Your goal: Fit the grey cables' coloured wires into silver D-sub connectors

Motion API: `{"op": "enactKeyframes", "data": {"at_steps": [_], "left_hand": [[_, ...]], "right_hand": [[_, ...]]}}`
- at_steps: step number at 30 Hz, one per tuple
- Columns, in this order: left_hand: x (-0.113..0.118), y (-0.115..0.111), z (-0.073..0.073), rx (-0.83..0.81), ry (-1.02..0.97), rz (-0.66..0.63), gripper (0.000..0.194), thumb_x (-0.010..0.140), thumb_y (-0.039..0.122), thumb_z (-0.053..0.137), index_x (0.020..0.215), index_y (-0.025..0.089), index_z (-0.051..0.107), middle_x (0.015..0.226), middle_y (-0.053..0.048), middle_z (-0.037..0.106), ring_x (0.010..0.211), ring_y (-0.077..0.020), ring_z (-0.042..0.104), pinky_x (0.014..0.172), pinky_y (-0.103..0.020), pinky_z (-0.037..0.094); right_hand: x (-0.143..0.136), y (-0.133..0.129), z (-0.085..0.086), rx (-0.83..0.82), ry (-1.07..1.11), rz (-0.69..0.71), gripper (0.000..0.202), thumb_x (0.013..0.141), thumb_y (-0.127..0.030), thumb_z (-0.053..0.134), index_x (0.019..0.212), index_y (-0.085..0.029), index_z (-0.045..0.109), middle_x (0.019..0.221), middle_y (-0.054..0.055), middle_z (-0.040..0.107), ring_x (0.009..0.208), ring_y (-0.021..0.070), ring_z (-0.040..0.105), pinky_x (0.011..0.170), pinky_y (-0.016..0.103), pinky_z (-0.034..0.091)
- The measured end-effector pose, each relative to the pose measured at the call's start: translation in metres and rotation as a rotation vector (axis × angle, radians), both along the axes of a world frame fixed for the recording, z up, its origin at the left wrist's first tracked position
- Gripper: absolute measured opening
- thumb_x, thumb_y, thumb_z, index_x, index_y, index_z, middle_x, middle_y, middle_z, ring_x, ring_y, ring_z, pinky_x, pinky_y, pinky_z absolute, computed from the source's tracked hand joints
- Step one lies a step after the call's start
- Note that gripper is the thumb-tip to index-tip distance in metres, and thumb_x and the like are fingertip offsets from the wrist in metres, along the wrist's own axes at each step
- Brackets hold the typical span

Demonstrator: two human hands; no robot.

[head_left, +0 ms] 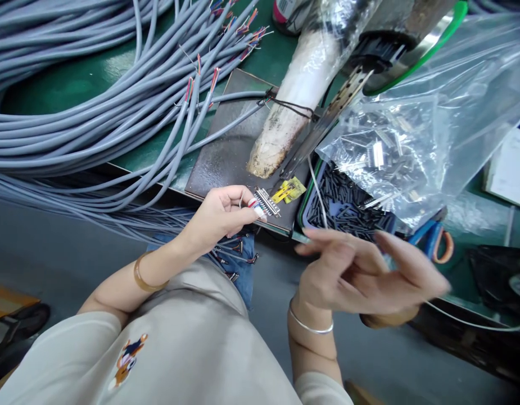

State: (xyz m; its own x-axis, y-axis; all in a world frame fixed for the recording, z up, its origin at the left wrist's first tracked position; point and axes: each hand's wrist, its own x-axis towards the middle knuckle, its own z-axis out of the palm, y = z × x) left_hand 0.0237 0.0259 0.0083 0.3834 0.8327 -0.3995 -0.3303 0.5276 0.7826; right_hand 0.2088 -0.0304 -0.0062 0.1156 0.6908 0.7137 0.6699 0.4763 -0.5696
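Observation:
My left hand pinches a metal multi-pin connector and the short coloured wires at its back, over the front edge of a dark plate. A yellow clip-like piece touches or lies just behind the connector. To the right, my right hand is blurred by motion. Its thumb and forefinger meet a thin pale wire whose end points up, while other fingers spread to the right. The wire's exact hold is partly hidden.
Bundled grey cables with stripped ends cover the left. A white wrapped cylinder and perforated metal rod slant over the plate. Right are a tray of black tubes, a clear bag of connectors and orange-blue handles.

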Motion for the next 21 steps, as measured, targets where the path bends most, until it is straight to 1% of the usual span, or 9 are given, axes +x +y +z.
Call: {"op": "enactKeyframes", "data": {"at_steps": [1, 2, 4, 5, 7, 9, 14, 21], "left_hand": [[0.000, 0.000, 0.000, 0.005, -0.002, -0.001, 0.030, 0.065, 0.027, 0.086, 0.067, 0.016, 0.059, 0.045, 0.009, 0.046, 0.036, -0.0008, 0.030, 0.037, -0.018, 0.016], [0.000, 0.000, 0.000, 0.008, -0.003, -0.004, 0.030, 0.065, 0.027, 0.086, 0.066, 0.016, 0.058, 0.045, 0.009, 0.045, 0.036, -0.0008, 0.030, 0.037, -0.018, 0.016], [0.000, 0.001, -0.001, 0.009, -0.012, -0.024, 0.031, 0.065, 0.027, 0.087, 0.066, 0.015, 0.058, 0.044, 0.009, 0.044, 0.036, -0.0008, 0.030, 0.037, -0.017, 0.016], [0.000, 0.001, -0.001, 0.007, -0.022, -0.034, 0.031, 0.064, 0.027, 0.087, 0.066, 0.015, 0.059, 0.044, 0.009, 0.044, 0.036, -0.0008, 0.030, 0.036, -0.017, 0.016], [0.000, 0.002, -0.001, 0.000, -0.044, -0.032, 0.031, 0.064, 0.028, 0.087, 0.066, 0.015, 0.059, 0.046, 0.009, 0.047, 0.036, -0.0006, 0.032, 0.036, -0.017, 0.018], [0.001, 0.003, -0.001, 0.004, -0.044, 0.003, 0.030, 0.064, 0.027, 0.085, 0.067, 0.015, 0.058, 0.048, 0.009, 0.049, 0.036, -0.0004, 0.033, 0.036, -0.016, 0.020], [0.004, 0.002, 0.000, 0.082, 0.055, 0.095, 0.020, 0.067, 0.019, 0.077, 0.068, 0.016, 0.057, 0.043, 0.011, 0.042, 0.035, -0.0004, 0.031, 0.035, -0.015, 0.019], [0.006, 0.003, 0.000, 0.080, 0.091, 0.118, 0.020, 0.069, 0.024, 0.076, 0.069, 0.016, 0.058, 0.048, 0.008, 0.047, 0.036, -0.0003, 0.032, 0.035, -0.016, 0.019]], "right_hand": [[-0.003, 0.000, 0.001, 0.009, -0.051, -0.021, 0.044, 0.092, -0.010, 0.067, 0.129, -0.031, 0.062, 0.081, -0.004, 0.078, 0.061, 0.0162, 0.075, 0.052, 0.028, 0.059], [-0.007, 0.002, 0.001, 0.039, -0.110, -0.031, 0.035, 0.088, -0.008, 0.072, 0.117, -0.027, 0.068, 0.086, -0.002, 0.080, 0.069, 0.0171, 0.077, 0.061, 0.028, 0.063], [-0.015, 0.005, 0.002, 0.024, -0.219, 0.020, 0.025, 0.083, -0.006, 0.077, 0.101, -0.022, 0.070, 0.095, 0.001, 0.081, 0.081, 0.0172, 0.079, 0.074, 0.028, 0.065], [-0.018, 0.007, 0.002, 0.004, -0.236, 0.054, 0.025, 0.082, -0.005, 0.078, 0.098, -0.021, 0.069, 0.097, 0.002, 0.081, 0.083, 0.0163, 0.079, 0.075, 0.026, 0.065], [-0.023, 0.010, 0.001, -0.049, -0.208, 0.084, 0.024, 0.082, -0.004, 0.077, 0.095, -0.021, 0.066, 0.099, 0.002, 0.081, 0.085, 0.0146, 0.079, 0.075, 0.024, 0.063], [-0.025, 0.012, -0.001, -0.062, -0.189, 0.071, 0.023, 0.084, -0.004, 0.075, 0.093, -0.021, 0.064, 0.098, 0.002, 0.081, 0.085, 0.0138, 0.078, 0.075, 0.023, 0.063], [-0.026, 0.014, -0.005, -0.005, -0.263, 0.057, 0.022, 0.085, -0.004, 0.073, 0.092, -0.022, 0.062, 0.106, 0.005, 0.081, 0.089, 0.0142, 0.079, 0.078, 0.024, 0.063], [-0.025, 0.019, -0.005, -0.008, -0.239, 0.067, 0.022, 0.085, -0.005, 0.074, 0.089, -0.022, 0.059, 0.106, 0.004, 0.081, 0.088, 0.0133, 0.078, 0.077, 0.022, 0.062]]}}
